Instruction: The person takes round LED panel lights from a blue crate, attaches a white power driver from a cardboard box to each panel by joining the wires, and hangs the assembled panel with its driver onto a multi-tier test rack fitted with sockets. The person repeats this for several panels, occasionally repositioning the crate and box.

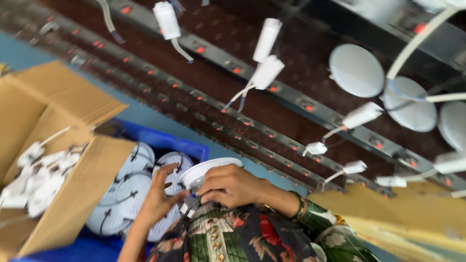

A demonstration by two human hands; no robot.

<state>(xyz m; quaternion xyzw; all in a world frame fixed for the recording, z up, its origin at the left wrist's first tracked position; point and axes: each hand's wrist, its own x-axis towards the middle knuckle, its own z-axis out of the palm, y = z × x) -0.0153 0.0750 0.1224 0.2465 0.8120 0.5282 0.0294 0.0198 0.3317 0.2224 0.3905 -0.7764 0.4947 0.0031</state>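
round lamp [206,171] in both hands: smooth white plastic, faint gloss. cardboard box [73,140] at the left edge: matt brown paperboard, creased flaps. blue crate [167,140]: smooth moulded plastic. sleeve [252,237]: printed floral cloth, soft sheen. rails [272,87] across the bench: dull grey metal. driver units [267,39]: matt white plastic.
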